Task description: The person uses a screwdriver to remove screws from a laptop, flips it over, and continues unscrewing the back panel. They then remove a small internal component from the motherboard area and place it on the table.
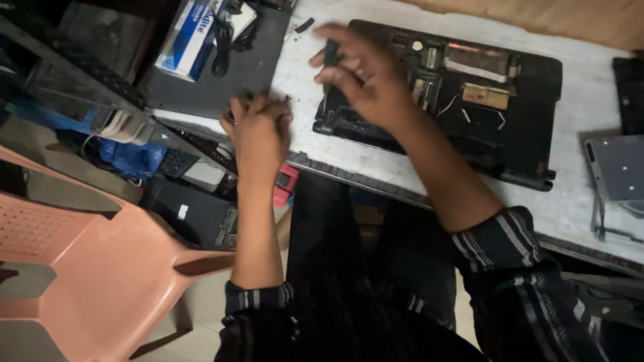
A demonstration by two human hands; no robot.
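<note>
A person seated at a pale desk (376, 164) works over an opened black laptop base (530, 121), its inner boards and loose wires exposed. It lies flat across the middle of the desk, its near left corner under the right hand (365, 77). The shell looks stiff but light, and its bare parts fragile, so it is probably best taken by the outer edges, clear of the wiring. A salmon plastic chair (87, 268) stands at the left. The right hand's grip is closed around a small dark screwdriver handle (331, 52), held upright over the base. The left hand (258, 127) is curled shut at the desk's edge; whether it holds anything cannot be told. A blue-and-white rectangular carton (188, 37), printed on its face, lies at the upper left beside a coiled black cable (225, 40).
</note>
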